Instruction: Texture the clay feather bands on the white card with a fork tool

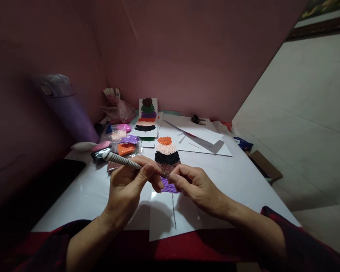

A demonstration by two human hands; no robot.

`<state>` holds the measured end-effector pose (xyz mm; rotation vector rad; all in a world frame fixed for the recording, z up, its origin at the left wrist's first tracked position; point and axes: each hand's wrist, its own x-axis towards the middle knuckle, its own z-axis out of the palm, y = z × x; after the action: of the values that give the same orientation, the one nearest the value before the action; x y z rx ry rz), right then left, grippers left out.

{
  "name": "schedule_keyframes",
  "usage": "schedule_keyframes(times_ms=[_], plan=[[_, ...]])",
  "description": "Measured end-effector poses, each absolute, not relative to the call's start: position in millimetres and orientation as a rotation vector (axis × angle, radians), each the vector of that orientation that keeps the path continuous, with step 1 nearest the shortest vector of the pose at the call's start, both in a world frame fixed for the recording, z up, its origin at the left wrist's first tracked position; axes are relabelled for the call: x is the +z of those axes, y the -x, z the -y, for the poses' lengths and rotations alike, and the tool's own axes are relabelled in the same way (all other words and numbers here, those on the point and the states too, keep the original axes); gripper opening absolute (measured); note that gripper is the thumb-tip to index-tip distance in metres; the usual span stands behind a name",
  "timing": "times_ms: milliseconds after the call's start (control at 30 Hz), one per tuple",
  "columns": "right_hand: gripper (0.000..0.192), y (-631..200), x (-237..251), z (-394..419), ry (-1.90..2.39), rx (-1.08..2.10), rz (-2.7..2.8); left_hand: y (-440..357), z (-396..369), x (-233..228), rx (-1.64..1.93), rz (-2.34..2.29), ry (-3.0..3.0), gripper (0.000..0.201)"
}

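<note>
Since the white table [243,177] carries everything, I log it first: it sits in a corner of pink walls, floor visible to the right. Purple flask [69,109] stands far left, well apart from the work, prob. to keep it out of the way. Loose white sheets [204,138] lie at the back w/ a dark small item I can't identify. Finished sample card [147,117] leans upright against the wall, colour bands stacked, seemingly as a reference facing me. Clay bags [121,141] (pink, purple, orange, black) cluster left of centre, near my left hand [127,189]. Work sheet [164,215] lies flat just in front of me; the banded clay leaf [167,155] on it runs orange, cream, black, pinkish, purple, w/ a drawn stem below. Left hand is clamped on the striped tool [120,159], tip angled toward the leaf's lower bands. Right hand [198,187] has fingers pinched together at the purple band, touching it, prob. to steady the clay.
</note>
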<state>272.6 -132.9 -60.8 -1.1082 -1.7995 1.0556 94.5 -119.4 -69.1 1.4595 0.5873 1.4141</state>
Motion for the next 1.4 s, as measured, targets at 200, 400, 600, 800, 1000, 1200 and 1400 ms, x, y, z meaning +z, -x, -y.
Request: schedule_keyframes(times_ms=[200, 400, 600, 800, 1000, 1200, 1400], plan=[[0.024, -289.5, -65.0, 135.1, 1.157, 1.073, 1.874, -92.4, 118.0, -64.0, 1.426, -0.727, -1.316, 0.014], [0.017, -298.0, -69.1, 128.2, 1.13, 1.092, 1.697, -89.6, 113.9, -58.8, 1.475, -0.76, -1.159, 0.015], [0.005, -296.9, -78.7, 126.2, 1.162, 0.989, 1.738, -90.7, 117.0, -58.0, 1.628, -0.817, -1.218, 0.011], [0.01, -286.8, -77.7, 124.0, 1.142, 0.763, 1.926, -90.8, 114.7, -59.9, 1.68, -0.856, -1.188, 0.014], [0.012, -275.9, -78.2, 114.7, 0.984, 0.512, 2.139, -90.2, 113.9, -61.5, 1.69, -0.849, -1.167, 0.015], [0.011, -268.6, -84.7, 108.8, 1.026, 0.41, 2.261, -90.0, 115.7, -59.5, 1.702, -0.841, -1.134, 0.014], [0.013, -265.8, -86.9, 107.5, 1.003, 0.431, 2.285, -89.5, 116.0, -59.0, 1.708, -0.833, -1.127, 0.016]])
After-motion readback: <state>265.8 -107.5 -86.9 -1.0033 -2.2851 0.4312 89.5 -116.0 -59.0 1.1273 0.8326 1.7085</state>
